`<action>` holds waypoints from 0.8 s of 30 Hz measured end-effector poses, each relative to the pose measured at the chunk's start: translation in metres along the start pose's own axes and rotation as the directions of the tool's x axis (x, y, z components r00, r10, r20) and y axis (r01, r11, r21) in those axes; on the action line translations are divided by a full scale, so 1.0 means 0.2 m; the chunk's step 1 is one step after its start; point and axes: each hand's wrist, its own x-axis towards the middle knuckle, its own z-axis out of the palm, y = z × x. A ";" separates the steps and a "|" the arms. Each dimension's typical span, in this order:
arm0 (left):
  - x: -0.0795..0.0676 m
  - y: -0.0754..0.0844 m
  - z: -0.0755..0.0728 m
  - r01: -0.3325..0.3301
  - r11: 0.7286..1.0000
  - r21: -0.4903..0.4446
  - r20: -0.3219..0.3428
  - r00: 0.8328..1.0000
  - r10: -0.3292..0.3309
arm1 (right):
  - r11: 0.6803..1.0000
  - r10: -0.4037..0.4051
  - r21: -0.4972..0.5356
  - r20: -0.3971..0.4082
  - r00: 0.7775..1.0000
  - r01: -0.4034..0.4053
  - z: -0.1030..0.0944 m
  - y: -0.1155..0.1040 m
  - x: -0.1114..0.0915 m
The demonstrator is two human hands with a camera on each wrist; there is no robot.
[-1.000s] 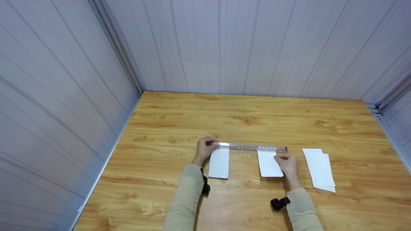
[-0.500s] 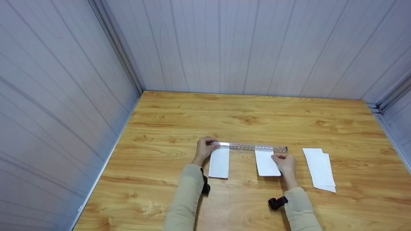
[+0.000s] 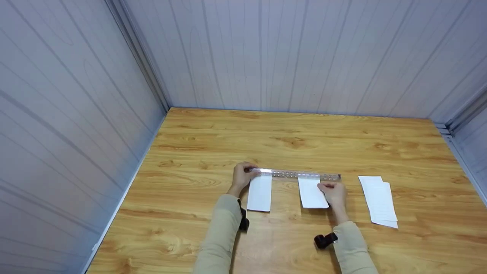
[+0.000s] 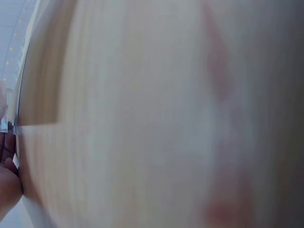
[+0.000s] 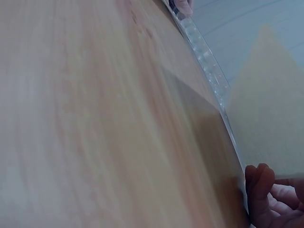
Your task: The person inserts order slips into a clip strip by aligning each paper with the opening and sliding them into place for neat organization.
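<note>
A clear plastic ruler (image 3: 285, 174) with a row of round shapes along it lies crosswise in the head view. My left hand (image 3: 242, 178) pinches its left end; the left wrist view catches only part of that hand (image 4: 8, 183) at its edge. Below the ruler's left part is a white paper strip (image 3: 259, 194), its top edge under the ruler. A second white paper piece (image 3: 312, 193) meets the ruler further right, slightly tilted. My right hand (image 3: 335, 195) pinches that piece by its right edge, and in the right wrist view the fingers (image 5: 261, 190) are curled at the paper's edge.
Two overlapping white paper strips (image 3: 378, 201) lie on the wooden table (image 3: 228, 140) to the right of my right hand. Pale panel walls (image 3: 243, 57) stand along the table's back and sides. A dark wrist camera (image 3: 325, 240) sits on the right sleeve.
My right hand has slid the second paper piece leftward along the ruler, toward the first strip. The left hand, the ruler and the two loose strips stay where they were.
</note>
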 end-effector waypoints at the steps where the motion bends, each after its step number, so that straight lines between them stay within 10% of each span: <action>1: 0.00 0.00 0.00 0.001 1.000 0.001 0.000 1.000 -0.001 | 1.000 0.001 -0.002 0.000 1.000 -0.001 0.00 0.00 0.00; 24: 0.00 0.00 0.00 -0.002 0.999 -0.038 0.004 1.000 0.002 | 0.998 -0.058 0.040 -0.001 0.998 0.058 0.07 -0.03 -0.01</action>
